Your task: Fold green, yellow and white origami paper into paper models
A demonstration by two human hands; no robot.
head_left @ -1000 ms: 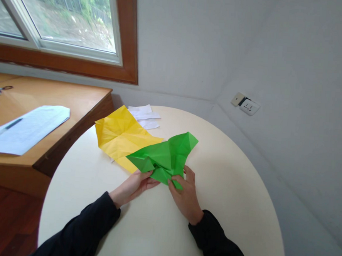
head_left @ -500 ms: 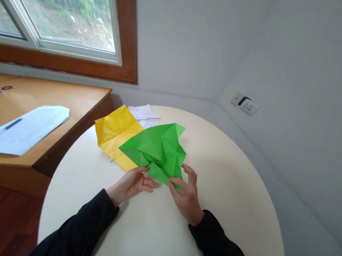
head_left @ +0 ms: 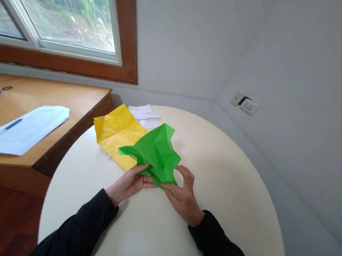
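Head view: my left hand point(head_left: 131, 182) and my right hand point(head_left: 182, 196) each pinch the near corner of the green paper point(head_left: 155, 152), thumbs on top and fingers beneath, and hold it partly lifted off the round table point(head_left: 230, 193). The sheet, creased and bulging, rises away from my hands; its long axis runs from the pinched corner between them towards the far edge, its left tip over the yellow paper point(head_left: 117, 134) just beyond my left hand. Risk, as I judge it: uneven pull could tear a crease (the paper looks thin), or collapse the wrong fold.
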